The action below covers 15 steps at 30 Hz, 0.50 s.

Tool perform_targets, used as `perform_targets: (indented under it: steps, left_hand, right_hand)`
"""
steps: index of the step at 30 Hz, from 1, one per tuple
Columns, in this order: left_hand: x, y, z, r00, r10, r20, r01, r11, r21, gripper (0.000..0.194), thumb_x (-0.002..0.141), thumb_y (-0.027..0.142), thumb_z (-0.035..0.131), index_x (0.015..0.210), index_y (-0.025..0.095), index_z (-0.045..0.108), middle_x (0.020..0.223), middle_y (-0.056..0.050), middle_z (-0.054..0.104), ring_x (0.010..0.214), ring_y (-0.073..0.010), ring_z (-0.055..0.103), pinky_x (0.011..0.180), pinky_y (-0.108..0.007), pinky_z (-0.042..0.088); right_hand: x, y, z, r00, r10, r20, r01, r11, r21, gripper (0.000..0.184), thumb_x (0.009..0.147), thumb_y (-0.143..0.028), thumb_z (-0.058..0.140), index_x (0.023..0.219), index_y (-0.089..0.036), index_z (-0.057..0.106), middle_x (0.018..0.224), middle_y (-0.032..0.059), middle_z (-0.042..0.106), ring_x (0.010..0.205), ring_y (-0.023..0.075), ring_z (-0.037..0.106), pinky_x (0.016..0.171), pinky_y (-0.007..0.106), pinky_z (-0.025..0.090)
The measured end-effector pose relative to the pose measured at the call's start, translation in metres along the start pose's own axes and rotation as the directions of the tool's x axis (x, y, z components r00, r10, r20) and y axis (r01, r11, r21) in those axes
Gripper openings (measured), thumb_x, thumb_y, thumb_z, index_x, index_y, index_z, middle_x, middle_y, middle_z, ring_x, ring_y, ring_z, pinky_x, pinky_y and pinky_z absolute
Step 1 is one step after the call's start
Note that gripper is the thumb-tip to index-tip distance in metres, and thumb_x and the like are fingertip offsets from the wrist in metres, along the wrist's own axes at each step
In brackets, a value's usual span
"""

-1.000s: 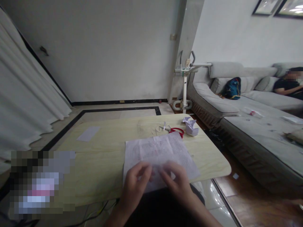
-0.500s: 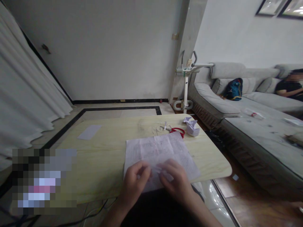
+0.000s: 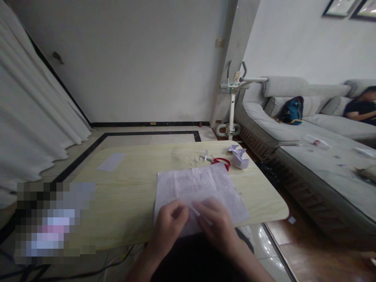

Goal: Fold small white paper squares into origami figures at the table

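A thin white strip point(image 3: 195, 211), perhaps paper, lies between my two hands, low over a large printed sheet point(image 3: 188, 184). My left hand point(image 3: 172, 219) is closed in a pinch at the strip's left end. The fingers of my right hand point(image 3: 216, 219) are bent together around its other side, somewhat blurred. The sheet is creased and lies on the pale wooden table point(image 3: 129, 196), its near edge partly under my hands. Beyond its far right corner are red-handled scissors point(image 3: 221, 161), partly covered by the sheet, and thin pale scraps point(image 3: 195, 159).
Crumpled white paper point(image 3: 240, 158) stands at the table's far right. A white slip point(image 3: 111, 161) lies at the far left, and a pixelated patch covers the near left. A sofa point(image 3: 329, 160) with a backpack point(image 3: 291, 111) and a seated person point(image 3: 362, 107) is to the right.
The right fingers have shifted slightly over the white strip, which now slants between the hands. The left hand is almost unmoved. The whole view has shifted a little.
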State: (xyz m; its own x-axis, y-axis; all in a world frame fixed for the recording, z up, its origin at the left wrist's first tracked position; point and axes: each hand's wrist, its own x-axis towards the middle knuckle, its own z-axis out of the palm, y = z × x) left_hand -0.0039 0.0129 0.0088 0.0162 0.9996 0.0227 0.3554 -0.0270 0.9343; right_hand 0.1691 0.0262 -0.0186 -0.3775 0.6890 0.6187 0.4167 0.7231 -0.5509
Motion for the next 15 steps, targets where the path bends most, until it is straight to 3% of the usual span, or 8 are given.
perform_targets:
  steps: [7,15]
  left_hand:
    - [0.001,0.009,0.001,0.997,-0.068,-0.031,0.068,0.998,-0.010,0.023,0.077,0.028,0.049,0.055,0.021,0.051,0.051,0.005,0.050,0.051,-0.0130,0.049,0.051,-0.022,0.039]
    - [0.006,-0.001,0.005,0.984,-0.178,-0.012,0.167,0.947,-0.274,0.019,0.070,0.023,0.050,0.052,0.022,0.044,0.045,0.007,0.042,0.045,-0.0109,0.043,0.045,-0.021,0.033]
  right_hand:
    - [0.002,-0.003,0.002,0.999,-0.034,-0.014,0.033,0.994,-0.103,0.035,0.088,-0.009,0.050,0.117,-0.018,0.068,0.078,0.0081,0.065,0.069,0.0214,0.055,0.059,0.033,0.046]
    - [0.003,-0.008,0.003,0.997,-0.044,0.060,0.054,0.983,-0.176,0.036,0.093,-0.013,0.047,0.119,-0.024,0.068,0.080,0.0079,0.066,0.070,0.0210,0.055,0.060,0.033,0.045]
